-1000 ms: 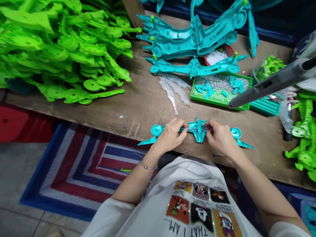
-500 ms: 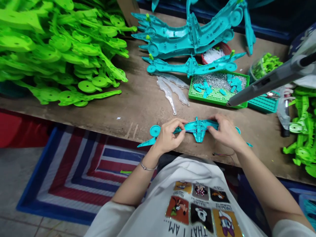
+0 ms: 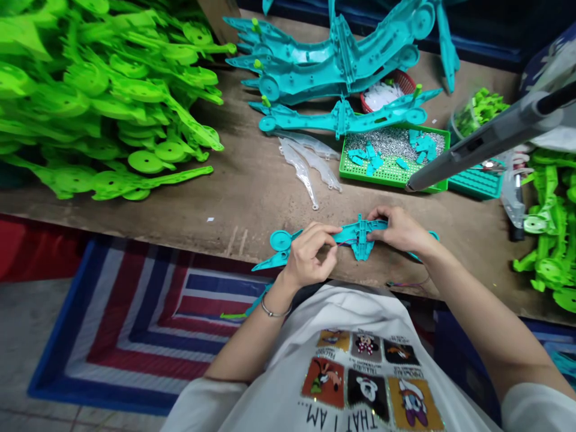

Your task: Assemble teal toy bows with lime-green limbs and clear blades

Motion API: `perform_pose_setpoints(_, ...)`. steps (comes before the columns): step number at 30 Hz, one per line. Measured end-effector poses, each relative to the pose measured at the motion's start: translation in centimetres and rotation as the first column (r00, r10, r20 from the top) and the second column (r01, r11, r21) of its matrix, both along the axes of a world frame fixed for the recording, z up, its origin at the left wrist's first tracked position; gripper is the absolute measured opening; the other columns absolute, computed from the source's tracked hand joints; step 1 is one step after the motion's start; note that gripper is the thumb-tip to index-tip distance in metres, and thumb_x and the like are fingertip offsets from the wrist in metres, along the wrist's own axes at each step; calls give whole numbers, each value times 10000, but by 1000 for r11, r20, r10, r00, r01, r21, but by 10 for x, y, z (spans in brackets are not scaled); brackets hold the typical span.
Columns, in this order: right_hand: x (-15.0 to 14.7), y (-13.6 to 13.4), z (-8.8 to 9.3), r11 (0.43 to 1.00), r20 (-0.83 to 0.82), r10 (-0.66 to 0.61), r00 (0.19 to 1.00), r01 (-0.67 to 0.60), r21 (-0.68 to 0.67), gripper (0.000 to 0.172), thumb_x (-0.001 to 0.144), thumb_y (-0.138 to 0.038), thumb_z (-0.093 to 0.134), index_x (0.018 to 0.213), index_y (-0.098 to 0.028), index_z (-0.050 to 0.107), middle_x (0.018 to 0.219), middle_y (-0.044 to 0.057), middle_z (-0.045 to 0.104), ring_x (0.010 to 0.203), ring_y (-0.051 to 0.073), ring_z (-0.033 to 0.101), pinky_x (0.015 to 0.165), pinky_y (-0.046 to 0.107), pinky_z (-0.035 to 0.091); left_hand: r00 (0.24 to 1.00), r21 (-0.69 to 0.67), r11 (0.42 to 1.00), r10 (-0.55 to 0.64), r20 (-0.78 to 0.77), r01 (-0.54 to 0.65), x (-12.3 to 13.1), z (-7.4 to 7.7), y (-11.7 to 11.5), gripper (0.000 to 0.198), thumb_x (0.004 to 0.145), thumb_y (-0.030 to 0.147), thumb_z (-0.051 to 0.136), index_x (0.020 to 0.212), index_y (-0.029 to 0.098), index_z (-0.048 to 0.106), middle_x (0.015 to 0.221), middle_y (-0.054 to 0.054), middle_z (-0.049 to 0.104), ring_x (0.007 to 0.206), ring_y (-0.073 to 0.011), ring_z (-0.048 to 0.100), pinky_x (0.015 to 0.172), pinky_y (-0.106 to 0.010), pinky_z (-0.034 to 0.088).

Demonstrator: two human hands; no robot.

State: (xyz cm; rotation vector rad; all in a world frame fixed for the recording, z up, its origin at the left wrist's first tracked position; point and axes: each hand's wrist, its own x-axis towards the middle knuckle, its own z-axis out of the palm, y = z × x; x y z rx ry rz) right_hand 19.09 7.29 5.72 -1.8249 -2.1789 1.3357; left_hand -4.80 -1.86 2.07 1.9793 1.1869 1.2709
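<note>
A long turquoise plastic half-shell [image 3: 362,247] lies at the table's front edge, its hollow ribbed side up, with a round disc and pointed tip at the left. My left hand [image 3: 312,255] is closed over its left arm, thumb and fingertips pinching a thin dark reddish wire [image 3: 345,242]. This wire runs along the shell to the ribbed centre. My right hand [image 3: 398,231] is closed on the shell just right of centre, thumb on the ribbed middle and fingers at the far edge. Whether those fingertips also hold the wire is hidden.
Turquoise shells [image 3: 297,123] and a green tray [image 3: 382,171] of screws and small parts lie beyond. Clear plastic pieces [image 3: 300,171] sit nearer. A grey electric screwdriver [image 3: 477,147] slants in from the right. Green parts [image 3: 148,108] are heaped left. Loose wires [image 3: 409,284] lie at the front edge.
My right hand has moved left along the shell, its thumb now at the ribbed centre. My left hand stays near the left arm, still pinching the wire. The view has shifted slightly.
</note>
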Motion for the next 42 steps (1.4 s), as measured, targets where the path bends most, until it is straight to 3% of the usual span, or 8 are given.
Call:
perform_pose_setpoints(3, -6, -4, 5, 999, 67, 29, 997, -32, 39, 303, 685, -265, 759, 978, -226, 692, 890, 23, 733, 824, 225, 652, 720, 308, 443, 1000, 17, 1000, -4, -8, 5, 1, -2, -1, 153, 775, 89, 642, 868, 199, 590, 1101, -105, 727, 955, -217, 682, 841, -402, 554)
perform_pose_setpoints(7, -10, -7, 11, 981, 154, 114, 981, -136, 139, 360, 715, -237, 682, 1074, -212, 661, 1096, 76, 730, 940, 266, 657, 822, 366, 443, 1000, 14, 1000, -2, 7, 2, 1, -2, -1, 176, 766, 73, 650, 869, 200, 586, 1104, -100, 729, 958, -215, 678, 849, -402, 553)
perform_pose_setpoints(14, 2, 2, 2, 984, 31, 166, 986, -168, 63, 401, 713, -286, 743, 1099, -217, 658, 1183, 73, 713, 1025, 260, 658, 872, 342, 467, 1000, -20, 1000, 8, 10, -7, 2, 2, 2, 191, 772, 61, 659, 877, 199, 578, 1099, -96, 733, 979, -213, 679, 867, -396, 551)
perform_pose_setpoints(18, -3, 1, 4, 987, 91, 146, 985, -152, 58, 388, 698, -271, 747, 1075, -230, 667, 1115, 54, 734, 1009, 266, 666, 879, 347, 455, 1000, -17, 1000, 13, -2, -13, 3, 1, 2, 187, 778, 64, 659, 879, 198, 578, 1093, -93, 733, 971, -210, 680, 862, -390, 554)
perform_pose_setpoints(25, -8, 2, 7, 995, 167, 96, 981, -101, 22, 341, 676, -302, 782, 995, -222, 688, 901, 27, 733, 851, 237, 658, 713, 301, 414, 998, -1, 1000, -14, -54, 14, 4, 2, 3, 160, 792, 74, 643, 872, 199, 582, 1087, -104, 730, 969, -217, 679, 849, -395, 555)
perform_pose_setpoints(32, 0, 8, 2, 994, 64, 109, 992, -108, -19, 303, 712, -229, 758, 1012, -216, 714, 988, 30, 754, 919, 219, 672, 779, 282, 457, 999, -93, 996, 22, 40, -18, 3, 7, 4, 99, 822, 121, 645, 851, 203, 597, 1088, -93, 743, 985, -217, 704, 860, -381, 566)
perform_pose_setpoints(38, 5, 8, 3, 993, 18, 116, 993, -116, 6, 278, 713, -215, 765, 985, -210, 707, 953, 16, 748, 879, 204, 665, 749, 282, 459, 990, -94, 993, 57, -129, -69, -33, 42, -6, 120, 860, 136, 659, 952, 213, 665, 1126, -73, 754, 1052, -224, 712, 958, -387, 549)
perform_pose_setpoints(42, 9, 9, -2, 996, -25, 86, 996, -86, 12, 257, 698, -223, 782, 943, -200, 708, 878, 6, 734, 824, 189, 649, 720, 284, 463, 952, -167, 939, 288, -101, -302, -73, 46, -22, 78, 889, 223, 673, 966, 220, 682, 1088, -63, 765, 1021, -238, 727, 951, -403, 563)
